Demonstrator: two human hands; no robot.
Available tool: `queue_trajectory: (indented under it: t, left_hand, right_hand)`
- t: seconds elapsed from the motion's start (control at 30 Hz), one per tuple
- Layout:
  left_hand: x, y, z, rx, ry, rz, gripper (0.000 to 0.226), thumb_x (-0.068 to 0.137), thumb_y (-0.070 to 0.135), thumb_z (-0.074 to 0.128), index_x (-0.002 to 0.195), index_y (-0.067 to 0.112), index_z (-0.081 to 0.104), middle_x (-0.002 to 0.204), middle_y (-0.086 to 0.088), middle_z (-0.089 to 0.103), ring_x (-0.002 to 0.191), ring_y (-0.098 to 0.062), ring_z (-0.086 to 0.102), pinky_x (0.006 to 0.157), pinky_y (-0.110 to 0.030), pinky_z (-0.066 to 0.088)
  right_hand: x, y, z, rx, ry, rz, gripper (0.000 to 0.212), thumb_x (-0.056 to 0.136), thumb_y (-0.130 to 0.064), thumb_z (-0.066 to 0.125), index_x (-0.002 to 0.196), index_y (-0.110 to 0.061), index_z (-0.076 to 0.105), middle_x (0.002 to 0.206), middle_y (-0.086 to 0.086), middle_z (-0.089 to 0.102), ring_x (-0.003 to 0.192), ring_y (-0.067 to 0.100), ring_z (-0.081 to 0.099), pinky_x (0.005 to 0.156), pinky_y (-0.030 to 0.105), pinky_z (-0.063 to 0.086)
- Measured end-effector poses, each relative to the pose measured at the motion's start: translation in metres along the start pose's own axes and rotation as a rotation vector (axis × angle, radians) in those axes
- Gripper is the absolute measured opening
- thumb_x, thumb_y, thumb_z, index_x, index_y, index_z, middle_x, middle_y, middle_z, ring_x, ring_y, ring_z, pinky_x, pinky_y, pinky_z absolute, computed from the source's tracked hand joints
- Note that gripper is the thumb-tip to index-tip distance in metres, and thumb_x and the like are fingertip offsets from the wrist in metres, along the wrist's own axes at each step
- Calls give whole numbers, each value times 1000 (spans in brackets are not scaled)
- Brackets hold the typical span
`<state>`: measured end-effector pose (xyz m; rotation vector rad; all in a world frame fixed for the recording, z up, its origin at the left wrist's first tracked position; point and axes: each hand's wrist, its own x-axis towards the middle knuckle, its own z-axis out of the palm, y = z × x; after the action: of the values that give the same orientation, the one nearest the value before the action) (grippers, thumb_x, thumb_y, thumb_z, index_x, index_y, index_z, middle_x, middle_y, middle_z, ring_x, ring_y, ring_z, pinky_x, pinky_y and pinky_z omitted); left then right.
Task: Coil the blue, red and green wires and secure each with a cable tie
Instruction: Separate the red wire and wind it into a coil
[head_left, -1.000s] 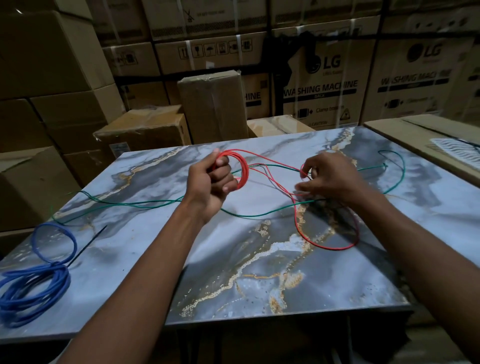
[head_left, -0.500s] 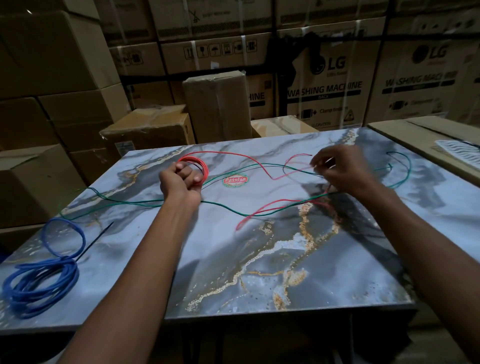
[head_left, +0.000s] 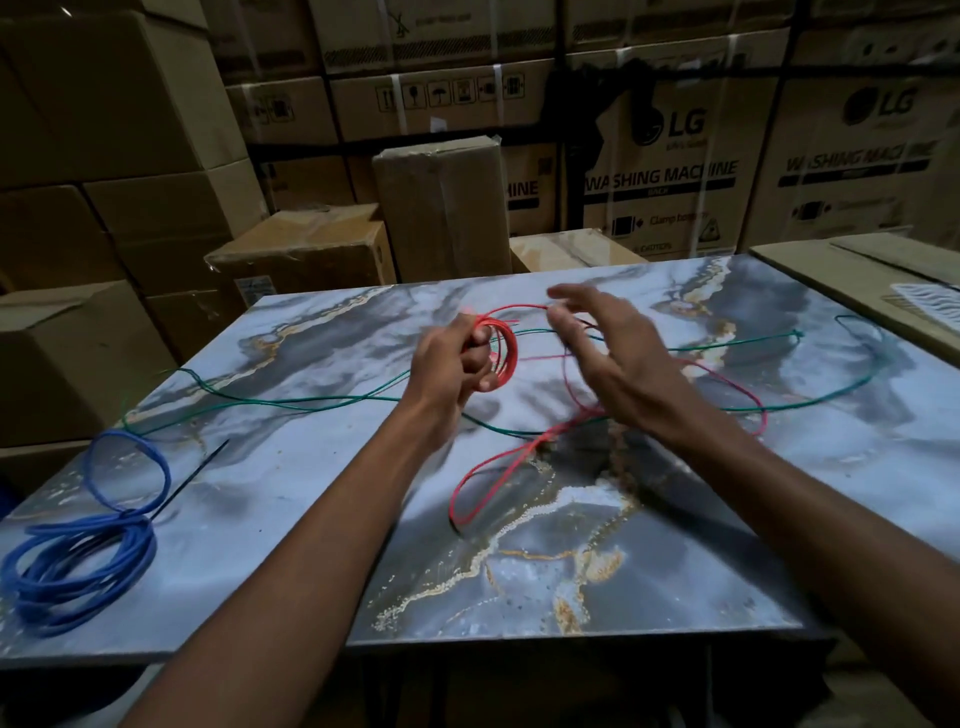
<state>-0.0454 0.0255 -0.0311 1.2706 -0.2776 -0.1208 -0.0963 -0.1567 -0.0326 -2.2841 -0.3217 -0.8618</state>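
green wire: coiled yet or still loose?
Loose. The green wire lies spread across the table, uncoiled, no tie visible.

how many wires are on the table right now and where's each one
3. The blue wire lies coiled at the table's near left corner. The red wire is partly coiled in the left hand, its tail loose. The green wire stretches uncoiled across the table.
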Motion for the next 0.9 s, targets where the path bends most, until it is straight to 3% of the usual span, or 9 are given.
queue_trajectory:
  t: [0.13,0.3,0.43,0.53,0.67,0.77,0.9]
  left_hand:
    - [-3,3,1,19,-86,-9,42,108,31,37,70,13,45,45,7,23,38,-8,21,43,-23,27]
    - [-5,3,3,37,-87,-26,42,108,31,36,70,14,44,47,5,21,39,-9,20,42,-22,28]
    - [-6,3,4,40,-82,-31,42,108,30,36,70,14,44,45,6,21,37,-8,20,42,-23,27]
    - [-6,3,4,22,-94,-48,42,108,30,35,70,14,43,45,7,21,37,-8,19,44,-24,26]
    - [-7,7,2,-92,-155,-145,41,107,31,36,70,15,41,46,8,18,36,-7,16,44,-23,25]
    - [-7,9,-1,-144,-219,-215,40,106,31,38,70,16,42,46,8,18,35,-6,16,43,-21,26]
    - [-8,5,0,-91,-243,-238,41,107,31,38,70,16,42,44,9,19,34,-6,17,43,-21,27]
  right_hand:
    - [1,6,14,-310,1,-90,34,101,-35,42,124,-24,65,103,-5,73,106,20,63,104,43,24]
    - [0,13,4,-113,-97,-132,29,95,-5,55,118,-9,71,93,7,76,89,28,71,83,40,51]
    - [-1,15,5,-65,-110,-152,43,84,6,52,123,-2,68,97,12,72,78,26,69,76,43,57]
    - [-4,11,12,-64,-79,-181,52,86,0,49,135,-10,63,98,7,72,74,17,62,74,34,53]
    - [-1,9,16,22,-30,-142,26,104,-25,51,122,-18,69,74,-2,68,58,-1,54,60,30,44]
    - [2,19,13,-53,-68,-85,34,104,-43,45,108,-21,71,64,-4,66,56,10,58,59,39,51]
    - [-1,32,12,-103,-139,-26,41,103,-51,39,101,-24,69,59,0,63,60,23,63,61,45,52]
